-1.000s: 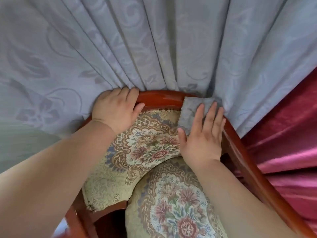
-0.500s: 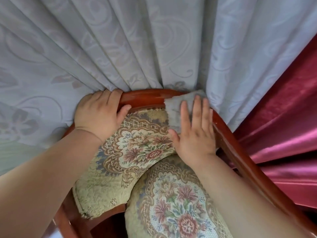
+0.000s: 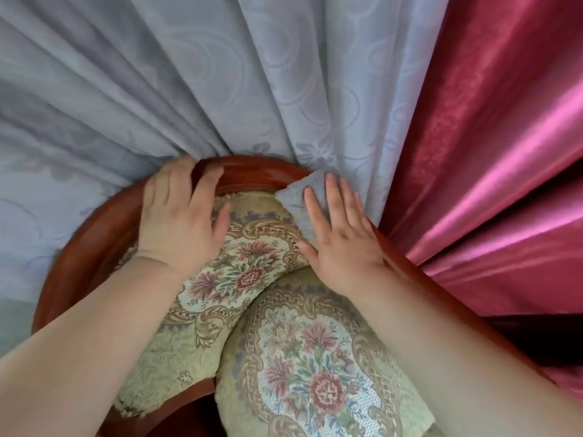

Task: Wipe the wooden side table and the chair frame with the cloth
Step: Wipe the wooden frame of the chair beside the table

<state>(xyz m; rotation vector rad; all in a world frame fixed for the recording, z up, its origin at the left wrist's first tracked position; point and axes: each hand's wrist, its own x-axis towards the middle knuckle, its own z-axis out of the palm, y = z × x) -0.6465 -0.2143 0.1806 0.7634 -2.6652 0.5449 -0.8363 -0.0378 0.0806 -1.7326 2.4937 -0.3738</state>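
Note:
The chair frame (image 3: 252,173) is glossy reddish-brown wood, curving around a floral upholstered backrest (image 3: 239,269) and seat (image 3: 315,373). A small grey cloth (image 3: 299,200) lies on the frame's top rail at the right. My right hand (image 3: 340,241) presses flat on the cloth, fingers spread and pointing away. My left hand (image 3: 179,222) rests over the top rail at the left, fingers hooked over the wood and thumb on the backrest. The side table is out of view.
A pale blue patterned curtain (image 3: 220,89) hangs right behind the chair back and touches the rail. A shiny magenta curtain (image 3: 489,152) falls along the right side, close to the right arm of the frame (image 3: 426,294).
The view has swung right, showing more of the magenta curtain. My right hand and cloth stay on the right of the top rail; my left hand's fingers have loosened on the rail.

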